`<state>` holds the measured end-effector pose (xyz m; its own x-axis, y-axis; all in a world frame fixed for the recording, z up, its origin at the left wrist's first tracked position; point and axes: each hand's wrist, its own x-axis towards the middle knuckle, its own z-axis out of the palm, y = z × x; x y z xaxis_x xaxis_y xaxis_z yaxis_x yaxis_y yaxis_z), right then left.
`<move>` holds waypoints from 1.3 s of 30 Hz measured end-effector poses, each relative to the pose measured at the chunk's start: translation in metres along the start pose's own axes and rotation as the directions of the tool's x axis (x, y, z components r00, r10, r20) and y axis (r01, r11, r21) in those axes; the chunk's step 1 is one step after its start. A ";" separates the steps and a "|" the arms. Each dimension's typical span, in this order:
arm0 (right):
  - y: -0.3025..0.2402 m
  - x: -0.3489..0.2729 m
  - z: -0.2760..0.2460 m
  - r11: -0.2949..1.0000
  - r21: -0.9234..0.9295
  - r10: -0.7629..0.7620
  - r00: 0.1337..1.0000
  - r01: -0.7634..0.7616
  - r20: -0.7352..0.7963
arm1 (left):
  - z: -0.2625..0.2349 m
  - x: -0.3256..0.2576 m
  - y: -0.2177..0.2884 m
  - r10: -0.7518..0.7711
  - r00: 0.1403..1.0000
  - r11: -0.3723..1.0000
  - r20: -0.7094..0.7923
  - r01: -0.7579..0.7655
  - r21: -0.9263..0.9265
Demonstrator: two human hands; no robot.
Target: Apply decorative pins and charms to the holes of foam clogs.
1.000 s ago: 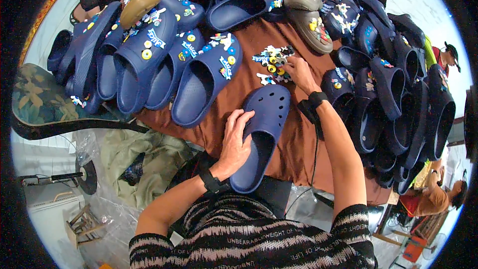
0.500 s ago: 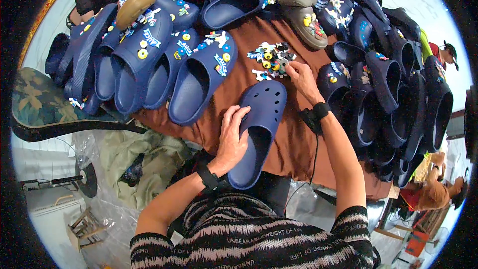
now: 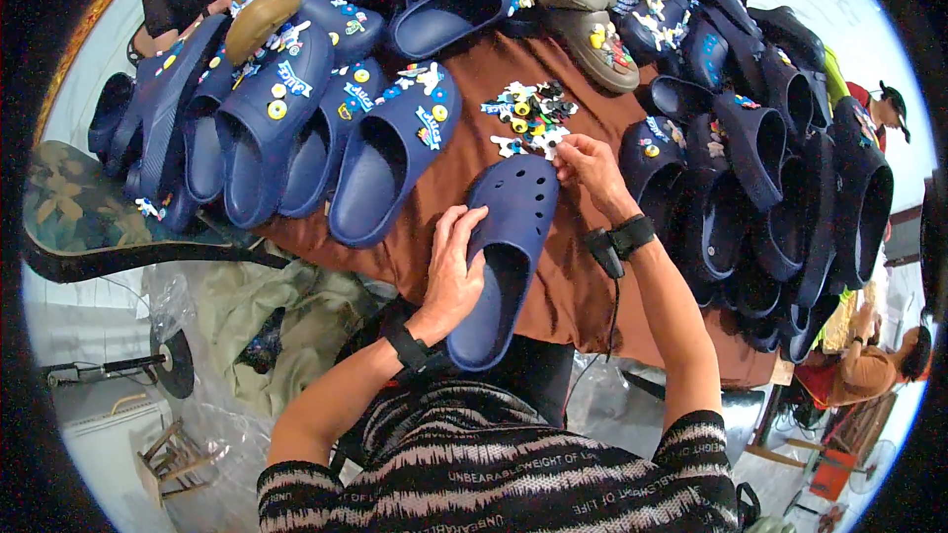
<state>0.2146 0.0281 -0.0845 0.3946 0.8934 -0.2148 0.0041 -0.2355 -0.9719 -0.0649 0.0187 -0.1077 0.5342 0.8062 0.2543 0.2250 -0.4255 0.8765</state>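
Note:
My left hand (image 3: 451,271) grips the left side of a navy blue clog (image 3: 523,199), thumb toward the foot opening and fingers along the upper. The clog points away from me, and its vent holes show bare. My right hand (image 3: 592,176) is beside the clog's toe, on its right, with thumb and fingertips pinched together. Whatever lies between those fingertips is too small and covered to make out. Just beyond the toe lies a small pile of shoe charms (image 3: 533,111) in white, black, yellow and blue, some of them close to my right fingertips.
Decorated navy clogs (image 3: 390,153) crowd the left of the brown cloth (image 3: 474,84). More dark clogs (image 3: 736,217) are stacked on the right. Brown clogs (image 3: 592,44) lie at the back. A cable (image 3: 614,321) hangs from my right wristband. People stand across the table and at far right.
My right hand has drawn back from the charm pile toward me and now sits by the clog's toe. The left hand keeps its grip on the clog. The view has shifted slightly.

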 end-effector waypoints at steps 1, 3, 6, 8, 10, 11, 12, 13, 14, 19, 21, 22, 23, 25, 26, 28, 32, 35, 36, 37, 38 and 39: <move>-0.001 -0.002 0.001 1.000 0.000 0.001 1.000 -0.001 0.003 | 0.000 0.000 0.000 -0.002 1.000 1.000 -0.002 0.002 0.001; -0.003 -0.007 0.003 1.000 0.001 -0.031 0.998 0.031 -0.050 | -0.001 0.001 0.001 -0.016 1.000 1.000 0.012 0.016 -0.014; -0.006 -0.013 0.000 0.984 -0.129 -0.123 0.992 0.119 -0.017 | -0.002 0.001 0.002 -0.007 1.000 1.000 0.010 0.007 -0.006; -0.007 -0.021 0.004 0.974 -0.170 -0.155 0.988 0.150 -0.018 | -0.002 0.000 0.001 -0.015 1.000 1.000 0.008 0.015 -0.003; -0.009 -0.032 0.009 0.960 -0.213 -0.189 0.982 0.181 -0.020 | -0.002 0.000 -0.001 -0.021 1.000 1.000 0.006 0.021 -0.001; -0.009 -0.038 0.013 0.907 -0.345 -0.262 0.965 0.243 -0.010 | -0.002 0.001 -0.001 -0.015 1.000 1.000 0.004 0.015 0.012; -0.009 -0.041 0.014 0.831 -0.470 -0.333 0.943 0.297 0.008 | -0.002 0.001 -0.001 -0.007 1.000 1.000 0.005 0.007 0.024; -0.002 -0.041 0.015 0.776 -0.471 -0.451 0.891 0.420 0.052 | -0.001 0.001 -0.001 -0.007 1.000 1.000 0.006 0.007 0.024; -0.001 -0.043 0.015 0.776 -0.470 -0.450 0.891 0.419 0.051 | -0.001 0.001 0.000 -0.017 1.000 1.000 0.011 0.017 0.015; 0.001 -0.053 0.014 0.686 -0.573 -0.473 0.873 0.447 0.115 | 0.000 0.001 0.000 -0.020 1.000 1.000 0.020 0.020 -0.003; 0.000 -0.055 0.012 0.678 -0.568 -0.484 0.865 0.466 0.132 | 0.000 0.001 0.001 -0.023 1.000 1.000 0.016 0.023 0.010; -0.003 -0.056 0.013 0.611 -0.613 -0.513 0.841 0.500 0.173 | 0.000 0.001 0.001 -0.023 1.000 1.000 0.017 0.023 0.011; -0.006 -0.057 0.013 0.540 -0.654 -0.538 0.815 0.530 0.216 | 0.000 0.001 0.001 -0.021 1.000 1.000 0.015 0.021 0.012; -0.009 -0.060 0.011 0.499 -0.688 -0.536 0.811 0.527 0.234 | 0.000 0.001 0.000 -0.017 1.000 1.000 0.013 0.017 0.012; -0.010 -0.061 0.010 0.456 -0.719 -0.531 0.809 0.524 0.252 | 0.000 0.001 -0.001 -0.013 1.000 1.000 0.014 0.013 0.016; -0.015 -0.063 0.009 0.442 -0.730 -0.501 0.819 0.521 0.280 | 0.001 0.001 -0.001 -0.011 1.000 1.000 0.014 0.011 0.022; -0.018 -0.063 0.007 0.301 -0.760 -0.489 0.778 0.575 0.395 | 0.000 0.002 -0.001 -0.011 1.000 1.000 0.022 0.010 0.025; -0.019 -0.063 0.010 0.305 -0.754 -0.462 0.782 0.582 0.417 | -0.001 0.001 -0.001 -0.023 0.999 1.000 0.024 0.022 0.020; -0.018 -0.063 0.010 0.307 -0.755 -0.457 0.785 0.580 0.417 | -0.001 0.001 -0.001 -0.027 0.999 0.999 0.022 0.026 0.018; -0.017 -0.062 0.010 0.330 -0.744 -0.467 0.785 0.582 0.407 | -0.002 0.001 -0.001 -0.031 0.999 0.999 0.023 0.031 0.016; -0.016 -0.062 0.010 0.352 -0.731 -0.476 0.784 0.585 0.398 | -0.002 0.002 -0.001 -0.025 0.999 0.999 0.027 0.025 0.024; -0.016 -0.060 0.010 0.353 -0.729 -0.473 0.784 0.586 0.401 | -0.003 0.002 -0.001 -0.018 0.999 0.999 0.028 0.018 0.033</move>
<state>0.1815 -0.0182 -0.0572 -0.0613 0.9655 0.2530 0.9029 0.1616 -0.3982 -0.0662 0.0218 -0.1067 0.5524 0.8022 0.2266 0.2614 -0.4248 0.8667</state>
